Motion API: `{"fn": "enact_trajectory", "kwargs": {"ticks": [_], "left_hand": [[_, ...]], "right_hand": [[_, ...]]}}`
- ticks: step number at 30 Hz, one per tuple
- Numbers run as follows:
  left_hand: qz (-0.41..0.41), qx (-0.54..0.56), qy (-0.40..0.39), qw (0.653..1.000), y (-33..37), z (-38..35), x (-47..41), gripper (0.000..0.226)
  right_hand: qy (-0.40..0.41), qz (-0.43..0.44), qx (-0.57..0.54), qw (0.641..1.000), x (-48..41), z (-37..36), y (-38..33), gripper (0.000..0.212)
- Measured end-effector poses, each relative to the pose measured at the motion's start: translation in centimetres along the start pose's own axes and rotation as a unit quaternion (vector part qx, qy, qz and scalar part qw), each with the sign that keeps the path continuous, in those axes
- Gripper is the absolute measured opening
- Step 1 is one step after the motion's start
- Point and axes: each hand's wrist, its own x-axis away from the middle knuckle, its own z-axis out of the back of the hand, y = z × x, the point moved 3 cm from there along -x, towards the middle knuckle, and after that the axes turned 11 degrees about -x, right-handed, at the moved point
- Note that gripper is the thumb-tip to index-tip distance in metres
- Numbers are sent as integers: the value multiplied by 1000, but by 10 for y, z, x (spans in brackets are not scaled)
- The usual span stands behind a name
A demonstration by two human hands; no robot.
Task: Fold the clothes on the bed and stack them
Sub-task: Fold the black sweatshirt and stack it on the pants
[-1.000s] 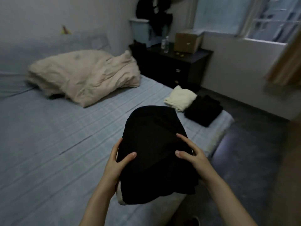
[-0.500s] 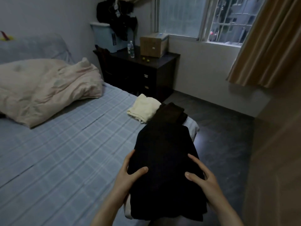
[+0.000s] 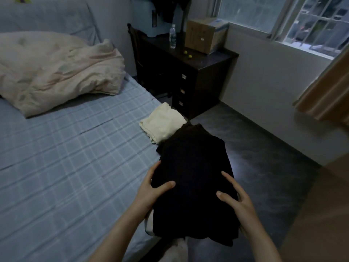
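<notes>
I hold a folded black garment (image 3: 192,186) in both hands over the bed's right edge. My left hand (image 3: 151,188) grips its left side, thumb on top. My right hand (image 3: 236,197) grips its right side. A pale cloth edge shows under the garment's near left corner. Beyond it a folded cream garment (image 3: 163,121) lies on the blue checked bed (image 3: 66,157). The far end of the black garment covers another dark folded piece (image 3: 190,127) beside the cream one; I cannot tell whether they touch.
A crumpled cream duvet (image 3: 56,70) lies at the bed's head. A dark chest of drawers (image 3: 187,76) with a cardboard box (image 3: 204,35) and a water bottle (image 3: 172,36) stands by the bed. Dark floor (image 3: 264,157) lies right, under a window (image 3: 302,21) and curtain (image 3: 324,91).
I have carried the black garment to the right along the bed, toward the cream and dark folded pieces. My view has turned right with it. Both hands keep their grip.
</notes>
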Motion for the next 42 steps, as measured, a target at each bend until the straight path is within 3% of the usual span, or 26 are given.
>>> {"fn": "enact_trajectory", "kwargs": {"ticks": [7, 17, 23, 28, 36, 40, 42], "left_hand": [[18, 45, 42, 998, 10, -45, -121, 87], [66, 88, 180, 977, 27, -70, -249, 84], [79, 103, 302, 945, 14, -53, -350, 85], [73, 97, 350, 929, -28, -15, -436, 82], [93, 104, 359, 923, -121, 6, -500, 76], [114, 77, 335, 932, -118, 9, -494, 77], [134, -13, 353, 926, -102, 11, -493, 75]], "right_hand": [[-31, -21, 35, 999, -149, 33, -30, 62], [-172, -97, 106, 975, -360, 25, -68, 60], [-281, -106, 135, 944, -516, -32, -47, 60], [-345, -97, 144, 922, -628, -95, 0, 59], [-379, -87, 158, 908, -701, -120, 92, 60], [-396, -69, 214, 890, -699, -121, 83, 61], [-390, -39, 289, 873, -695, -124, 63, 62]]}}
